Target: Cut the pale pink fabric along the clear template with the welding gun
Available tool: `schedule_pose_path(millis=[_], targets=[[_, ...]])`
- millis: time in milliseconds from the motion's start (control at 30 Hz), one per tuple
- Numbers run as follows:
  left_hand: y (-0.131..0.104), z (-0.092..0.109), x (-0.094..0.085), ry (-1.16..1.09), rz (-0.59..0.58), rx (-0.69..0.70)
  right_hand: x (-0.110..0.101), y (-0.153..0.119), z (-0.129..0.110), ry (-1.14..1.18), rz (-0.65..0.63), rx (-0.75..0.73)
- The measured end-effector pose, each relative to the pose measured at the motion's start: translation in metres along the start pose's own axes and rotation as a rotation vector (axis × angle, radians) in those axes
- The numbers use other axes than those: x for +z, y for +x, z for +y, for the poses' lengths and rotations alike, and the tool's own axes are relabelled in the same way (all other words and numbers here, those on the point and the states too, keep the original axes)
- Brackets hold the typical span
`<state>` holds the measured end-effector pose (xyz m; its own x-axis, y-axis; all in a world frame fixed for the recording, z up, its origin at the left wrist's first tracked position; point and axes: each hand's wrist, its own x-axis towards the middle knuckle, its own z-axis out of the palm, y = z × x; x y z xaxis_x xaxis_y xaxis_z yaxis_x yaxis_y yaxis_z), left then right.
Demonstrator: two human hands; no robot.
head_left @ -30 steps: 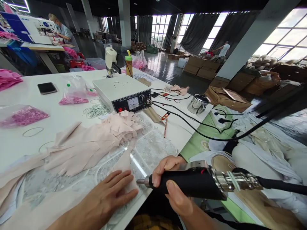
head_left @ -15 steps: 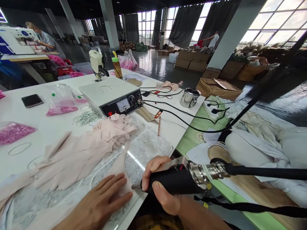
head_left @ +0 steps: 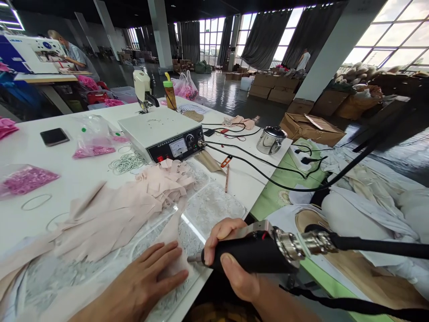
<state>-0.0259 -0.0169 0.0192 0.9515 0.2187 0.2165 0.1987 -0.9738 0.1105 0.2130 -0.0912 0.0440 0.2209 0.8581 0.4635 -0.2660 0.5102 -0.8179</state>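
My left hand (head_left: 147,277) lies flat, fingers spread, pressing a pale pink fabric piece (head_left: 171,225) onto a clear-topped, marbled grey board (head_left: 216,201). My right hand (head_left: 238,278) is wrapped around a black handheld ultrasonic tool (head_left: 254,254), with a metal connector and a thick cable at its rear. The tool's narrow metal tip points left, close to my left fingertips at the fabric's edge. Whether it touches the cloth I cannot tell. Beyond my left hand spreads a heap of cut pale pink fabric strips (head_left: 114,219).
A control box (head_left: 161,129) with a dial stands mid-table. Around it are rubber bands (head_left: 125,163), a phone (head_left: 54,137), bags of pink pieces (head_left: 30,179), an orange cutter (head_left: 226,161), a pencil (head_left: 227,179) and a metal mug (head_left: 271,139). A black cable (head_left: 288,188) arcs on the right.
The whole view has shifted slightly, so the table and objects appear farther right. Both hands and the tool keep nearly the same pose. A distant person's outstretched arm no longer shows.
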Motion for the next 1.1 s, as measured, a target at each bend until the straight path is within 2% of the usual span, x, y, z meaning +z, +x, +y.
schedule_pose_path(millis=[167,633,833,1000,1100], targets=[[0.0,-0.001,-0.004,-0.032,-0.044,0.033,0.001,0.009,0.009,0.035,0.045,-0.053],[0.0,0.0,-0.002,-0.042,0.004,0.038,0.006,0.014,0.017,-0.007,0.029,-0.049],[-0.003,-0.002,-0.006,0.035,-0.072,0.077,0.006,0.019,0.019,0.03,-0.017,-0.062],[-0.003,-0.003,-0.001,0.024,-0.031,0.038,0.007,0.023,0.019,0.015,-0.058,-0.058],[-0.005,0.0,0.002,-0.001,-0.004,0.043,0.006,0.021,0.018,0.067,-0.001,-0.088]])
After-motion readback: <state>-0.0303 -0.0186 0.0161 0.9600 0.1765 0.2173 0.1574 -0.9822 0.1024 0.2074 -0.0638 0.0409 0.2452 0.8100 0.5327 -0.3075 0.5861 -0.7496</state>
